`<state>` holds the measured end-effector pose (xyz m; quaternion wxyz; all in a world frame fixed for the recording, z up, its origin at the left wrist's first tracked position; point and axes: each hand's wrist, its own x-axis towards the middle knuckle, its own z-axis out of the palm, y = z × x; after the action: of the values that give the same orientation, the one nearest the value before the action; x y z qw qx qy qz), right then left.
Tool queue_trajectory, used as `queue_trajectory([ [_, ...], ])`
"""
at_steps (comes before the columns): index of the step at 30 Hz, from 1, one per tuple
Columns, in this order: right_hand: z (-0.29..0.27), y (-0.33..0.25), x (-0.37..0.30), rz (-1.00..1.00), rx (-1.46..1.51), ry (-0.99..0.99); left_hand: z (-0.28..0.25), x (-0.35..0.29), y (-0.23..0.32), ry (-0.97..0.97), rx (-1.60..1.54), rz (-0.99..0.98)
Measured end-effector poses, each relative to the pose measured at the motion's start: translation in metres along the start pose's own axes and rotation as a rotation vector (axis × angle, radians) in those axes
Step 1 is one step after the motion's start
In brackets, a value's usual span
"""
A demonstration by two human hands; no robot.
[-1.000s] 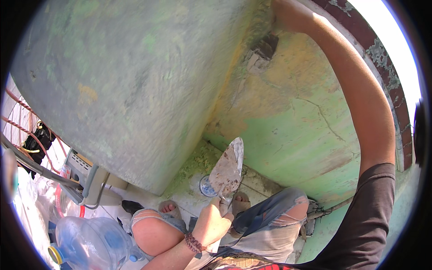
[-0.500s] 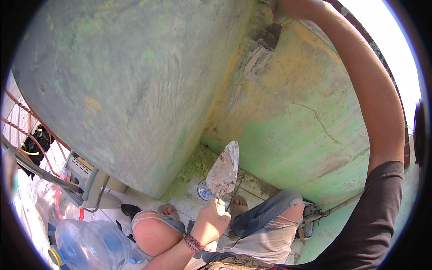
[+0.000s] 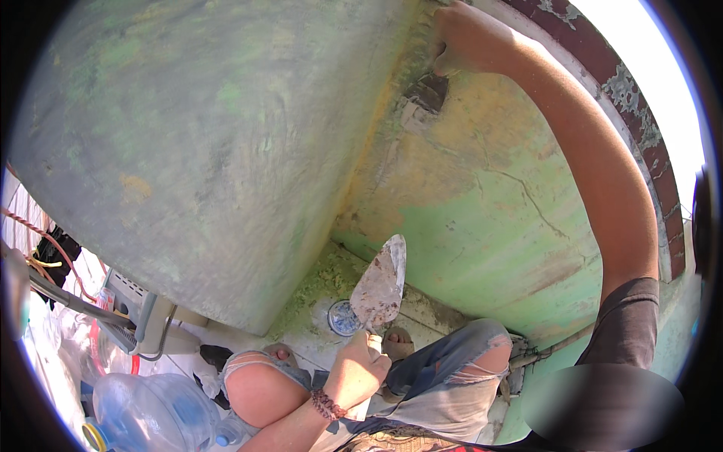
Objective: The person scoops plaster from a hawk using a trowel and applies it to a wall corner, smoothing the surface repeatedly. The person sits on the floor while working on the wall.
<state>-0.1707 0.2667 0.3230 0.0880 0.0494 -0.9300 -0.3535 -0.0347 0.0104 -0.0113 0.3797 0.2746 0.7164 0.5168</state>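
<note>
In my left hand (image 3: 354,373), low in the middle, the fingers wrap round the handle of a pointed trowel (image 3: 380,282). Its blade points up and away, crusted with pale, brownish residue. My right arm reaches far up along the green wall to the corner, where my right hand (image 3: 456,38) is curled against the surface. What those fingers grip is hidden. Right below them is a dark, straight-edged shape (image 3: 429,92); whether it is a blade or a gap in the wall I cannot tell. Rough greyish filler (image 3: 416,117) lies beside it.
A large grey-green panel (image 3: 226,151) rises on the left, meeting the cracked wall (image 3: 482,218). On the tiled floor sits a round blue-white object (image 3: 343,318) behind the trowel. A big clear water bottle (image 3: 147,410) and a grey appliance (image 3: 139,309) stand to the left.
My right hand has come slightly down and left along the corner, the dark shape below it likewise lower. My left hand keeps the trowel in nearly the same place.
</note>
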Motion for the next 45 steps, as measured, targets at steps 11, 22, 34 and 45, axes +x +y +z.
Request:
queue_trajectory([
  [11, 0.039, -0.050, 0.003, 0.105, 0.049, -0.019, -0.007, 0.000, 0.013, -0.028, -0.026, -0.014],
  [22, 0.032, -0.012, 0.003, 0.118, 0.073, -0.038, -0.004, 0.004, 0.004, -0.062, -0.012, -0.041],
  [34, 0.008, 0.040, 0.011, -0.077, -0.054, 0.103, -0.004, 0.000, 0.007, 0.014, 0.009, 0.046],
  [45, 0.014, -0.021, -0.007, 0.180, 0.185, 0.064, 0.003, 0.009, 0.001, 0.006, 0.043, 0.012],
])
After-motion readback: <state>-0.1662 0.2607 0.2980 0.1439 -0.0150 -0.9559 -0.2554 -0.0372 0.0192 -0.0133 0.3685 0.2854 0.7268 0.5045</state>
